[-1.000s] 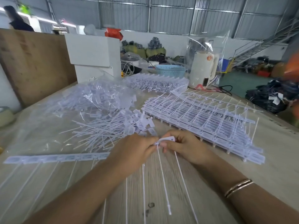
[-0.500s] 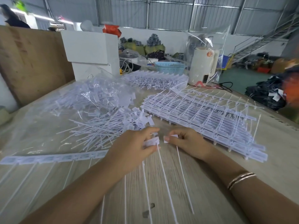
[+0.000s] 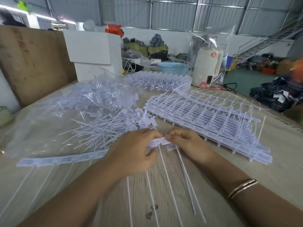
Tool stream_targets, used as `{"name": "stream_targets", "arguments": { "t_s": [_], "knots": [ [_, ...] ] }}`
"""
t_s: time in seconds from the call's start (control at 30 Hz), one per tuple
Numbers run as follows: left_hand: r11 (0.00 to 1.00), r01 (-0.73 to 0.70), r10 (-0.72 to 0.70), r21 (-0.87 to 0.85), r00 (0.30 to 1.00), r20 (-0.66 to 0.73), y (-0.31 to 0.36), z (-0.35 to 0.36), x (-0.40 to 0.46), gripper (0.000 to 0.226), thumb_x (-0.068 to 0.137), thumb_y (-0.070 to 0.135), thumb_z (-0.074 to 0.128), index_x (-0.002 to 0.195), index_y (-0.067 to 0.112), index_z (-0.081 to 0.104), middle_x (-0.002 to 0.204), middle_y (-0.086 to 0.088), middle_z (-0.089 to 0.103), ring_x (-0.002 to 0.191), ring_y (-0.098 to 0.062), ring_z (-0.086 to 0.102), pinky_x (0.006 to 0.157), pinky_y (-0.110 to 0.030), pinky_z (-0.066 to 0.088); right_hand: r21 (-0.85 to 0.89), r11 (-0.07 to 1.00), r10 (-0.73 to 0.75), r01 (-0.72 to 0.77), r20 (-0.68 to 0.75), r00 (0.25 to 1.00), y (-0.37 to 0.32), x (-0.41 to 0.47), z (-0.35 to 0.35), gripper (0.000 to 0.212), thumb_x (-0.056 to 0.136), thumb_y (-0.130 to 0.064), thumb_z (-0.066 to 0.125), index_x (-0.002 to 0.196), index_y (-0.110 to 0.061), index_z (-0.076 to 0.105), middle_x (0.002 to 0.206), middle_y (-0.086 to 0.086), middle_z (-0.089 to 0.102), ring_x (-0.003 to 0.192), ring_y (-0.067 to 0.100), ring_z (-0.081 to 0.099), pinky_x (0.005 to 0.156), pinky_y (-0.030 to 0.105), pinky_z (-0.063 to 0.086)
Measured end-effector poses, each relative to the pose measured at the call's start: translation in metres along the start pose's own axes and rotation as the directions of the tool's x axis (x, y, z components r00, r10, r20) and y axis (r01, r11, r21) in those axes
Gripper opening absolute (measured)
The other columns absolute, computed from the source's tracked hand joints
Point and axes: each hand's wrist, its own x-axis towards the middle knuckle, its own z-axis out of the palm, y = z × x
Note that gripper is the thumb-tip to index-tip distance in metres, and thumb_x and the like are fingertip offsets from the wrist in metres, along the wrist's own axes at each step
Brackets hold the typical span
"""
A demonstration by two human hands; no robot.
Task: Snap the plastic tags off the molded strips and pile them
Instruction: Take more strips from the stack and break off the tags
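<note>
left hand and right hand: strip being pinched | pile of tags being kept on table

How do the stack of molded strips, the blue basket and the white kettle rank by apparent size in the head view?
1. stack of molded strips, clearly the largest.
2. white kettle.
3. blue basket.
The kettle and basket cover similar areas, so their order is unsure; both stand farther from the camera.

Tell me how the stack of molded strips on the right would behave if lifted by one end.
The stack of molded strips would probably sag, since its top strips already curve. It looks light, being thin plastic. Its loose tails stick out and may snag.
</note>
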Motion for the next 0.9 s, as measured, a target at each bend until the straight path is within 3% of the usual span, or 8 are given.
{"name": "stream_targets", "arguments": {
  "t_s": [0.1, 0.27, 0.33, 0.4, 0.5, 0.63, 0.77, 0.9],
  "knots": [
    [0.998, 0.015, -0.016, 0.058, 1.000, 0.013, -0.002, -0.001, -0.002, 0.033, 0.081, 0.035, 0.053, 0.114, 0.033, 0.051, 0.103, 0.014, 0.059, 0.079, -0.010, 0.054, 0.066, -0.027, 0.042, -0.011, 0.999, 0.045, -0.045, 0.006, 0.999, 0.003, -0.002, -0.003, 0.028, 0.090, -0.018, 0.059, 0.082, 0.008, 0.063, 0.073, 0.015, 0.052, 0.069, 0.018, 0.048, 0.070, 0.030, 0.035],
    [0.991, 0.047, -0.035, 0.123, 0.994, -0.102, -0.004, 0.005, 0.000, 0.017, 0.088, 0.038, 0.056, 0.102, 0.030, 0.058, 0.089, 0.011, 0.064, 0.075, -0.013, 0.058, 0.061, -0.028, 0.040, 0.052, 0.999, 0.001, -0.007, 0.099, 0.995, -0.004, -0.007, 0.004, 0.011, 0.085, -0.014, 0.066, 0.076, -0.008, 0.066, 0.060, -0.010, 0.055, 0.057, -0.002, 0.047, 0.058, 0.011, 0.035],
    [0.991, 0.045, -0.030, 0.123, 0.992, -0.125, -0.006, 0.007, -0.001, 0.018, 0.088, 0.040, 0.059, 0.103, 0.030, 0.062, 0.077, 0.010, 0.063, 0.065, -0.011, 0.053, 0.057, -0.027, 0.035, 0.036, 0.998, -0.055, 0.052, 0.090, 0.994, -0.005, -0.007, 0.003, 0.008, 0.082, -0.012, 0.068, 0.084, -0.003, 0.068, 0.069, -0.003, 0.059, 0.065, 0.002, 0.052, 0.064, 0.015, 0.039],
    [0.998, 0.058, -0.054, 0.025, 0.987, -0.149, -0.008, 0.008, 0.000, 0.018, 0.086, 0.035, 0.064, 0.102, 0.028, 0.066, 0.073, 0.009, 0.065, 0.061, -0.011, 0.054, 0.058, -0.027, 0.041, 0.024, 0.994, -0.104, 0.103, 0.047, 0.993, -0.004, -0.006, 0.002, 0.007, 0.080, -0.009, 0.070, 0.086, -0.007, 0.070, 0.076, -0.002, 0.062, 0.073, 0.006, 0.056, 0.073, 0.024, 0.044],
    [0.985, 0.073, -0.099, -0.157, 0.982, -0.163, -0.008, 0.009, 0.001, 0.013, 0.084, 0.029, 0.069, 0.096, 0.028, 0.069, 0.070, 0.011, 0.068, 0.058, -0.003, 0.059, 0.057, -0.028, 0.048, 0.062, 0.985, -0.161, 0.160, -0.002, 0.987, -0.006, -0.006, 0.002, 0.013, 0.078, -0.004, 0.070, 0.083, -0.015, 0.070, 0.077, -0.006, 0.062, 0.074, 0.005, 0.058, 0.073, 0.019, 0.044],
    [0.912, 0.092, -0.151, -0.401, 0.982, -0.118, -0.004, 0.008, 0.002, 0.009, 0.084, 0.033, 0.067, 0.080, 0.041, 0.065, 0.070, 0.009, 0.069, 0.061, -0.013, 0.064, 0.059, -0.030, 0.046, 0.026, 0.977, -0.209, 0.211, -0.060, 0.976, -0.005, -0.005, 0.003, 0.011, 0.080, -0.004, 0.068, 0.084, -0.014, 0.071, 0.080, 0.016, 0.066, 0.076, 0.025, 0.060, 0.073, 0.028, 0.046],
    [0.923, 0.107, -0.165, -0.369, 0.978, -0.131, -0.001, 0.008, 0.002, 0.007, 0.081, 0.027, 0.071, 0.086, 0.031, 0.067, 0.077, 0.018, 0.069, 0.071, -0.001, 0.065, 0.069, -0.028, 0.052, 0.198, 0.975, -0.095, 0.104, -0.057, 0.994, -0.003, -0.005, 0.002, 0.010, 0.085, -0.005, 0.061, 0.079, -0.008, 0.068, 0.070, -0.001, 0.063, 0.069, 0.010, 0.058, 0.067, 0.018, 0.045],
    [0.831, 0.109, -0.182, -0.546, 0.980, -0.081, 0.007, 0.008, 0.003, 0.007, 0.083, 0.022, 0.069, 0.089, 0.019, 0.068, 0.076, 0.013, 0.071, 0.073, -0.004, 0.067, 0.076, -0.029, 0.052, 0.449, 0.890, -0.059, 0.080, -0.061, 0.996, -0.009, -0.004, 0.006, 0.013, 0.076, -0.008, 0.058, 0.065, -0.010, 0.066, 0.061, -0.002, 0.063, 0.061, 0.009, 0.057, 0.063, 0.017, 0.044]
  ]
}}
